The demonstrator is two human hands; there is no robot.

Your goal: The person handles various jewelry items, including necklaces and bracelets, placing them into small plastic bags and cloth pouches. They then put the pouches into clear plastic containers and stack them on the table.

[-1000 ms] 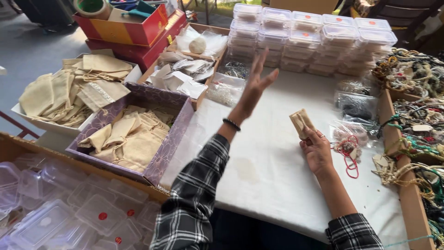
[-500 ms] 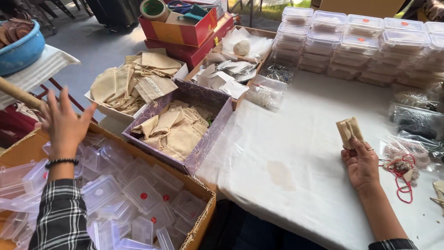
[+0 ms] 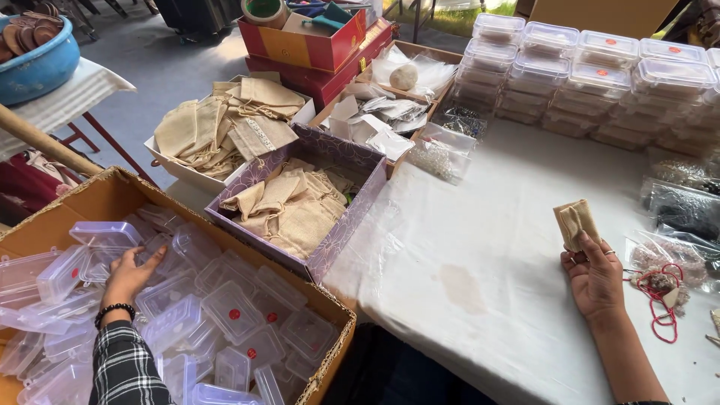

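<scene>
My left hand (image 3: 129, 276) reaches down into a brown cardboard box (image 3: 90, 196) at the lower left and rests on the small clear plastic boxes (image 3: 217, 307) piled inside it, fingers spread over one of them. My right hand (image 3: 594, 277) rests on the white tablecloth (image 3: 480, 247) at the right and holds a small folded beige cloth pouch (image 3: 576, 222) upright between thumb and fingers. A checked sleeve and a dark bead bracelet show on my left arm.
A purple patterned box (image 3: 341, 154) and a white tray (image 3: 187, 176) hold more beige pouches. Stacked clear lidded boxes (image 3: 592, 71) line the table's far edge. Red cord and bagged trinkets (image 3: 664, 289) lie right of my hand. Red boxes (image 3: 315, 45) and a blue bowl (image 3: 37, 64) stand behind.
My left hand has swung from above the table down to the left into the cardboard box. The view turned left with it. My right hand kept the pouch in place.
</scene>
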